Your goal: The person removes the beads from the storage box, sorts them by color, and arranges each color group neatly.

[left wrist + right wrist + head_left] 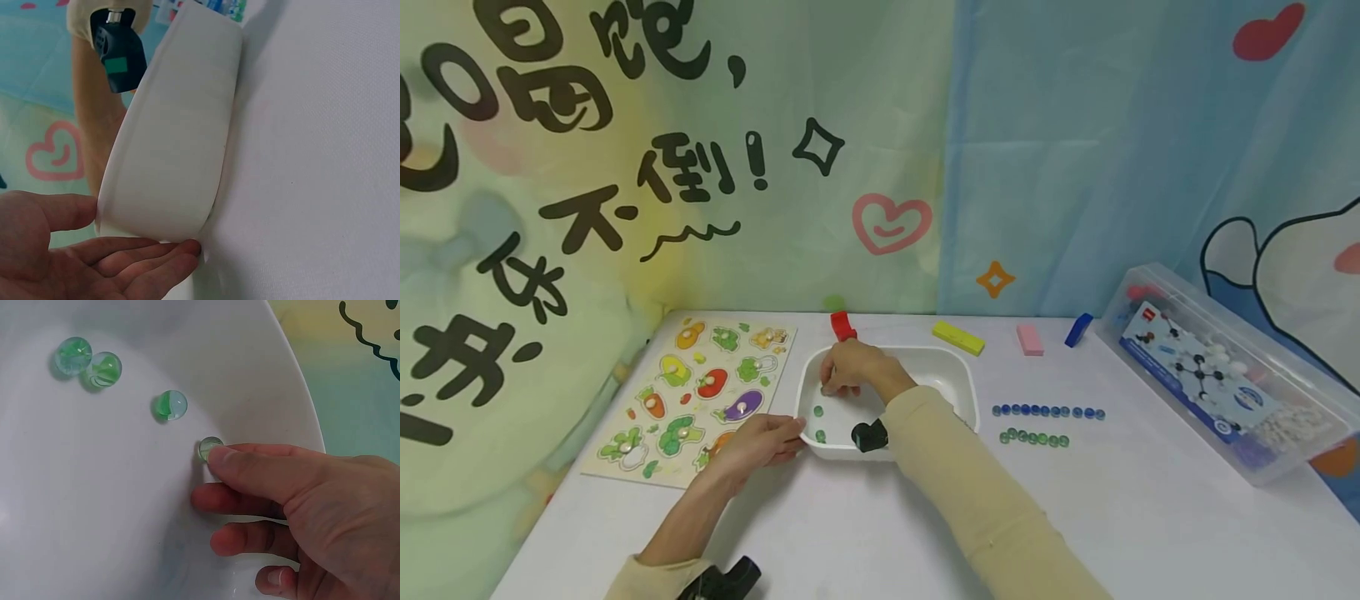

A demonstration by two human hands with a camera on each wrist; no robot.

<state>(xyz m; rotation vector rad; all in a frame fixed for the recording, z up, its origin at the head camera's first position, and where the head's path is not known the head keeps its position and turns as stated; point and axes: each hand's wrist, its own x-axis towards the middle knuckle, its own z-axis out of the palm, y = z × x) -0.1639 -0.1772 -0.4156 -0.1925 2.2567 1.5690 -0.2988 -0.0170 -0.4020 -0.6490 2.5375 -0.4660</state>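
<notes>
Right now the right hand [300, 506] is down inside the white tub [958, 371], forefinger tip on a green marble [208, 447] against the tub's left wall; whether the grip has actually closed on it, cannot tell. Three more marbles [103, 367] lie just beyond the fingertips, toward the near-left corner. Left hand [760, 442], fingers straight, braces the tub's near-left corner on the counter [865, 517].
</notes>
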